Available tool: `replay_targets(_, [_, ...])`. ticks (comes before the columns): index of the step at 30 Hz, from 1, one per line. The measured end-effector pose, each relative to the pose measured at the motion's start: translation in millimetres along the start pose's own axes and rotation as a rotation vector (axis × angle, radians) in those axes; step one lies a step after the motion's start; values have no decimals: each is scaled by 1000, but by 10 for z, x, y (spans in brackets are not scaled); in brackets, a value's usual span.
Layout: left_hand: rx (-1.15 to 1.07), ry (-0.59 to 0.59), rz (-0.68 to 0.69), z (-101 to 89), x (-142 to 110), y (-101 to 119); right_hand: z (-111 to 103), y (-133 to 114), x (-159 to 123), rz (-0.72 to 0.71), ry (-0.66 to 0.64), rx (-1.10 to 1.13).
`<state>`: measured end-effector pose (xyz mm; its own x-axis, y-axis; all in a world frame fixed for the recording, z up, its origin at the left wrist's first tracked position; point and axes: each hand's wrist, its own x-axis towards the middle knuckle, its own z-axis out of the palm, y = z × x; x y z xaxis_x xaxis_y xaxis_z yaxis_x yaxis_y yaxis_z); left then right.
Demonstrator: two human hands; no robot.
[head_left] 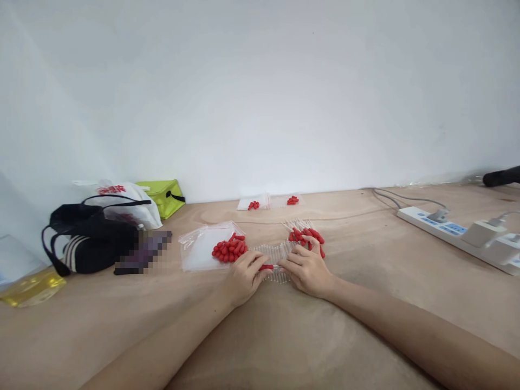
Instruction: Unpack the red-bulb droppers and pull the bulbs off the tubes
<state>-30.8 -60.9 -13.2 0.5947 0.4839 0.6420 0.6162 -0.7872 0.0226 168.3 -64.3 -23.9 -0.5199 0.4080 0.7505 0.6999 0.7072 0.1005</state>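
Observation:
Over the middle of the table, my left hand (246, 273) pinches a small red rubber bulb (266, 267). Facing it, my right hand (309, 269) has its fingers closed on a thin clear tube (277, 266), whose end meets the bulb. Beneath both hands lies a row of clear tubes (276, 252). A heap of loose red bulbs (228, 250) is just left of my left hand, on clear zip bags (195, 252). Behind my right hand are several red bulbs with thin clear stems (306, 234), partly hidden by its fingers.
Two small bags with red bulbs (254, 205) (292, 200) lie near the wall. At left are a black bag (93, 238), a white plastic bag (142, 203), a green pouch (162, 196) and a blurred dark item (144, 253). A white power strip (442, 226) with cables stands right.

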Motion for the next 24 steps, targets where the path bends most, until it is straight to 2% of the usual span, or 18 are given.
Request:
replay_targets(4, [68, -50, 74, -31, 6, 2, -38, -3, -12, -38, 12, 53])
replay_targets(14, [128, -16, 253, -120, -8, 40, -112, 9, -81, -86, 16, 75])
replay_targets(20, [112, -1, 283, -100, 4, 67, -116, 0, -92, -101, 39, 53])
replay_targets(24, [76, 58, 250, -172, -81, -83, -194, 140, -197, -55, 81, 78])
